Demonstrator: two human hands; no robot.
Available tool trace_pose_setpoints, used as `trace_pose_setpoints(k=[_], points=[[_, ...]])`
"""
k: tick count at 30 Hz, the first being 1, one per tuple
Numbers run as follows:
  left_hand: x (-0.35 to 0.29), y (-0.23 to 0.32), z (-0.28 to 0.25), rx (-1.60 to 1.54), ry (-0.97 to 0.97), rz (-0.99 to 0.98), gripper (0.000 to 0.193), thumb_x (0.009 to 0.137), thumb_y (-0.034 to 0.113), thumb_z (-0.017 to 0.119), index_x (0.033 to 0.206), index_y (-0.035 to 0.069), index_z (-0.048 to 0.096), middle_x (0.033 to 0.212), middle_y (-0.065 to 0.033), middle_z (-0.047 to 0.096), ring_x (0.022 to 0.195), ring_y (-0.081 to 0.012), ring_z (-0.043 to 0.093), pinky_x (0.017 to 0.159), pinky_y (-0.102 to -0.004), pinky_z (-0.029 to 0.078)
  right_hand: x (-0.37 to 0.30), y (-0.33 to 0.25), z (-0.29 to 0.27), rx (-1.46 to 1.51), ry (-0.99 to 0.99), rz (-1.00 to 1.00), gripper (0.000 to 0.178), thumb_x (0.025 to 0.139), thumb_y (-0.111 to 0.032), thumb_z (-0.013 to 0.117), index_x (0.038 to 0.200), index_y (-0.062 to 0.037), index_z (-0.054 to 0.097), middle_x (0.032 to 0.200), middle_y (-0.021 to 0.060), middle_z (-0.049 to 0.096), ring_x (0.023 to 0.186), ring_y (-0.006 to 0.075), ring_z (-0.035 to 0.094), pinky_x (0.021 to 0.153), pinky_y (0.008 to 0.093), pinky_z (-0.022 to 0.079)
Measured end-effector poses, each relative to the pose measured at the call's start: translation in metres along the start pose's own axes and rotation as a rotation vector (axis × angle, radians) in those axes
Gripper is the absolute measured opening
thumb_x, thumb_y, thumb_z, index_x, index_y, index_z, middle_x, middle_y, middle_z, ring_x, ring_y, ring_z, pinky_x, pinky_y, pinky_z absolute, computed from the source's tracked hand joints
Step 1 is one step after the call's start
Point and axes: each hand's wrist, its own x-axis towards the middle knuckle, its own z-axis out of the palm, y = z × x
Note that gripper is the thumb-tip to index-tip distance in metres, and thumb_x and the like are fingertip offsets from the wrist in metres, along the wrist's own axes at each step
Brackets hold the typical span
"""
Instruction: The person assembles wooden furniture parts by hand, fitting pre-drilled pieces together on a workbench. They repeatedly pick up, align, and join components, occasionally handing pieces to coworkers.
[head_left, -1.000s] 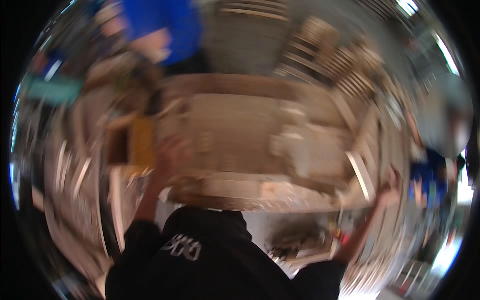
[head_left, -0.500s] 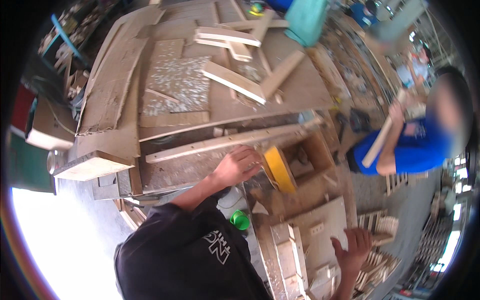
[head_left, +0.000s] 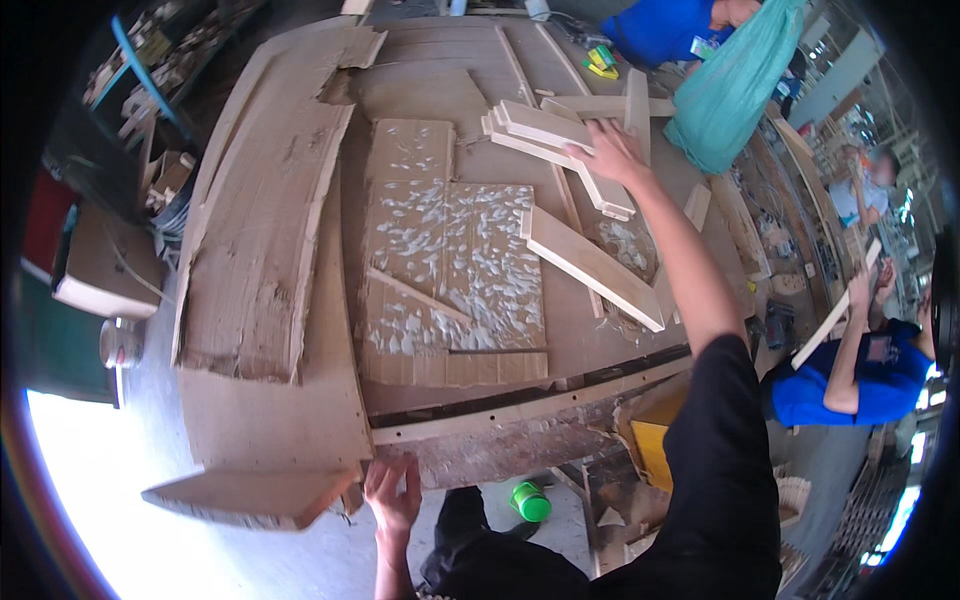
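Note:
My right hand (head_left: 612, 152) reaches across the table, its fingers spread over a small stack of pale wooden pieces (head_left: 545, 128) and touching the top one. Beneath these lies an angled wooden piece (head_left: 605, 192). My left hand (head_left: 393, 492) is low, by the near edge of the table at the left end of a long wooden rail with small holes (head_left: 500, 412). Its fingers are loosely bent and apart, with nothing seen in them. Nearer me on the table, another wooden piece (head_left: 595, 268) lies at a slant beside a cardboard sheet dotted with white glue (head_left: 450, 260).
A long brown board (head_left: 265, 240) covers the table's left side. At the far right hangs a green sack (head_left: 730, 100). A yellow-sided box (head_left: 652, 452) sits by my right sleeve, and a green cup (head_left: 531, 502) is below the table edge. One co-worker (head_left: 850, 375) holds a wooden strip.
My view has swung left and forward over the table. My right hand has gone from the lower right to the stacked wood; my left has moved from the yellow-sided box to the rail's left end.

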Motion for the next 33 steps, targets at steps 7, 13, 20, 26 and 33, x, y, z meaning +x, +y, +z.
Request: trace_pose_setpoints(k=[7, 13, 20, 26, 33], points=[[-0.02, -0.025, 0.007, 0.034, 0.065, -0.152, 0.018, 0.081, -0.005, 0.066, 0.097, 0.0, 0.068, 0.084, -0.0137, 0.069, 0.073, -0.0293, 0.065, 0.066, -0.0371, 0.051, 0.041, -0.014, 0.03, -0.085, -0.097, 0.014, 0.112, 0.074, -0.085, 0.043, 0.139, 0.0059, 0.042, 0.137, 0.0289, 0.048, 0.134, 0.0373, 0.041, 0.114, 0.0577, 0.019], [0.003, 0.004, 0.011, -0.044, 0.078, -0.154, 0.017, 0.081, -0.004, 0.067, 0.097, 0.0, 0.068, 0.083, -0.014, 0.068, 0.072, -0.0287, 0.066, 0.066, -0.0354, 0.052, 0.001, 0.008, -0.055, 0.185, -0.001, -0.158, 0.099, 0.077, -0.081, 0.051, 0.12, 0.008, 0.057, 0.09, 0.026, 0.067, 0.086, 0.0347, 0.067, 0.085, 0.0471, 0.048], [0.048, 0.077, 0.06, -0.329, -0.045, 0.203, 0.031, 0.074, -0.005, 0.072, 0.103, 0.003, 0.067, 0.094, -0.0139, 0.067, 0.085, -0.0303, 0.066, 0.076, -0.0377, 0.053, -0.144, 0.129, -0.255, 0.362, 0.3, 0.094, 0.061, 0.092, -0.057, 0.052, 0.103, 0.0011, 0.066, 0.07, 0.0086, 0.065, 0.065, 0.0183, 0.061, 0.062, 0.0357, 0.046], [0.104, 0.217, 0.091, -0.426, -0.207, 0.788, 0.063, 0.071, 0.021, 0.083, 0.126, 0.007, 0.057, 0.137, -0.0178, 0.049, 0.124, -0.0367, 0.047, 0.102, -0.0487, 0.041, -0.395, 0.126, -0.375, 0.874, 0.351, -0.084, 0.064, 0.079, -0.063, 0.065, 0.101, -0.0027, 0.064, 0.081, 0.0064, 0.068, 0.069, 0.0173, 0.066, 0.068, 0.0317, 0.041], [0.025, 0.363, 0.133, -0.483, -0.986, 1.367, 0.058, 0.072, 0.045, 0.078, 0.111, 0.006, 0.06, 0.097, -0.0133, 0.061, 0.096, -0.0329, 0.059, 0.084, -0.0433, 0.048, -0.677, 0.044, -0.411, 1.087, 0.397, -0.004, 0.067, 0.06, -0.072, 0.077, 0.072, -0.0094, 0.058, 0.059, 0.0018, 0.065, 0.049, 0.0146, 0.062, 0.057, 0.0245, 0.033]])
